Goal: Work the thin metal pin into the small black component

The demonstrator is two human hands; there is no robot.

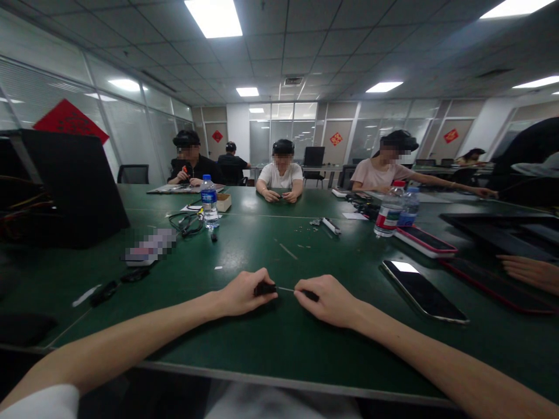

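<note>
Just above the green table (209, 343), near its front edge, my two hands face each other with a short gap between them. My left hand (247, 293) is closed on a small black object (265, 288). Fingers of my right hand (328, 299) are wrapped round a dark piece (310, 295), mostly hidden by the hand. A thin, light-coloured rod (286, 289) spans the gap between the two. Whether it is fixed to both pieces I cannot tell.
A phone (425, 291) lies right of my right hand. Bottles (209, 203) (390, 212), a cable (186, 223), a white device (331, 226) and small bits (308, 228) lie farther back. Several people sit around; another person's hand (530, 272) rests at the right.
</note>
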